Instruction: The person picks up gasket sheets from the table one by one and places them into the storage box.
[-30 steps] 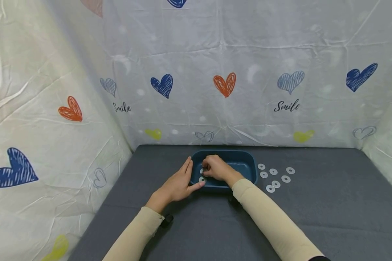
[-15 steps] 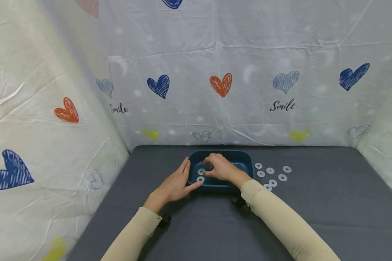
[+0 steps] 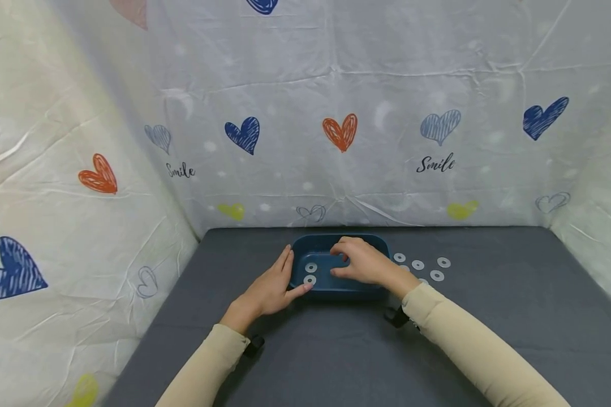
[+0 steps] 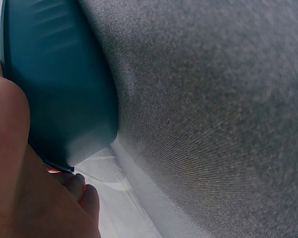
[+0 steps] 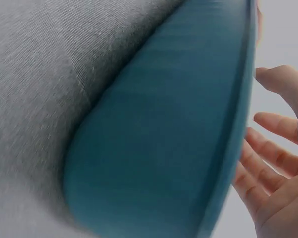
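A dark blue rectangular tray (image 3: 318, 240) stands on the grey table, with two flat pale washers (image 3: 311, 267) at the left of its floor. My left hand (image 3: 267, 288) rests against the tray's left end, its fingers straight along the rim and its thumb at the front edge. In the left wrist view, the tray's outer wall (image 4: 64, 94) lies beside that hand. My right hand (image 3: 364, 263) is over the right half of the tray, fingers loosely bent and thumb apart. The right wrist view shows those fingers (image 5: 275, 153) spread, with nothing between them.
Several more washers (image 3: 443, 262) lie on the grey table (image 3: 494, 294) right of the tray, some partly hidden by my right wrist. A white curtain with printed hearts (image 3: 377, 186) hangs behind the table and along both sides.
My right hand has moved right, away from the two washers in the tray, and its fingers have spread apart. The left hand has stayed at the tray's left end.
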A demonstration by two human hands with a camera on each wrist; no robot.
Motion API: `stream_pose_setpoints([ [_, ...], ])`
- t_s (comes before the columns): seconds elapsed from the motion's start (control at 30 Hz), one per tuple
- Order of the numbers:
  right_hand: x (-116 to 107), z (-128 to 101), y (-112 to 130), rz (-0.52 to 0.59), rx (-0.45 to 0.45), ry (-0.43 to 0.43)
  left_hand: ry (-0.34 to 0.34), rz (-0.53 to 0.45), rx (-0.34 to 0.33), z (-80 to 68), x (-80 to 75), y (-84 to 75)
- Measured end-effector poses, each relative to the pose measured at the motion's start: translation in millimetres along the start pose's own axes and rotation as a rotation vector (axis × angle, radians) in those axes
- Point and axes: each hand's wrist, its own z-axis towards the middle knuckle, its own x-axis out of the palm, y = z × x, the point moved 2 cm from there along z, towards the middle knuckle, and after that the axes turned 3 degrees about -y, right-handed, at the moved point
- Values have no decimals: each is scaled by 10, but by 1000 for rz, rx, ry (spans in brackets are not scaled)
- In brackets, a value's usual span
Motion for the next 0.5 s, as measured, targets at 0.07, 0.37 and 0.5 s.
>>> stream_pose_setpoints([
  [0.07, -46, -46, 3, -3, -2, -5, -4, -3, 3, -3, -3, 4],
  [0.37, -216, -256, -43, -20, -40, -47, -3, -6, 4, 5, 13, 11],
  [0.5, -269, -376, -102, -20, -47, -65, -8, -2, 11, -11, 7, 11],
])
